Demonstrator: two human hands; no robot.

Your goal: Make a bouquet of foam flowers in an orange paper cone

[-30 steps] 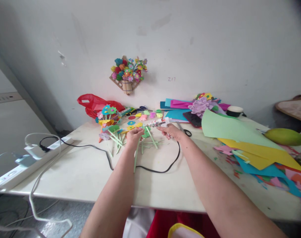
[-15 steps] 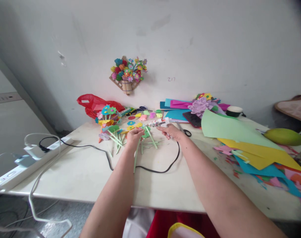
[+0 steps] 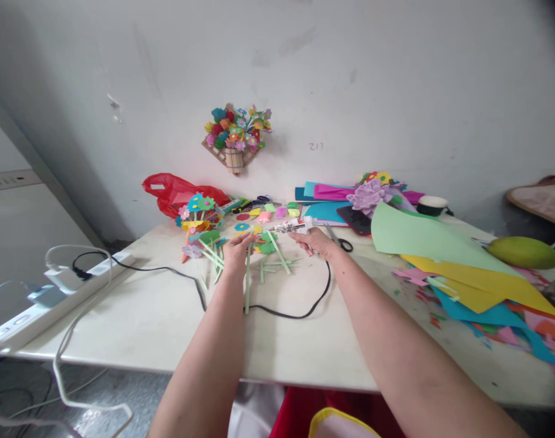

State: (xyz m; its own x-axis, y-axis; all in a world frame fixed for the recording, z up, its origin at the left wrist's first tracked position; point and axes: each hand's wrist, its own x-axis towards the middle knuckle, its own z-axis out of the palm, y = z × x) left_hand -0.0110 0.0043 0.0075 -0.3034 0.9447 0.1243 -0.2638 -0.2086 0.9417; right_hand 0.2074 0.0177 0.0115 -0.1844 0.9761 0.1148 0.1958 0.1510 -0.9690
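Observation:
My left hand (image 3: 237,250) is closed on a long pale green paper strip (image 3: 247,283), which hangs down toward the table. A white hot glue gun (image 3: 300,226) is in my right hand (image 3: 317,242), its nozzle pointing left toward the strip's upper end. From its grip a black cord (image 3: 300,316) curves across the table. Green paper leaf shapes (image 3: 266,243) lie between the hands. More pale green strips (image 3: 212,254) are scattered left of my left hand, and a few others lie below the glue gun.
Paper flowers (image 3: 199,210) and a red plastic bag (image 3: 181,188) stand at the back left. Scissors (image 3: 345,244) lie right of the glue gun, near a phone (image 3: 354,219). Coloured sheets (image 3: 442,243) cover the right side. A power strip (image 3: 67,295) sits at the left edge.
My left hand has moved a little left with the paper strip, away from the nozzle, and the strip hangs straighter. My right hand and the glue gun have hardly moved.

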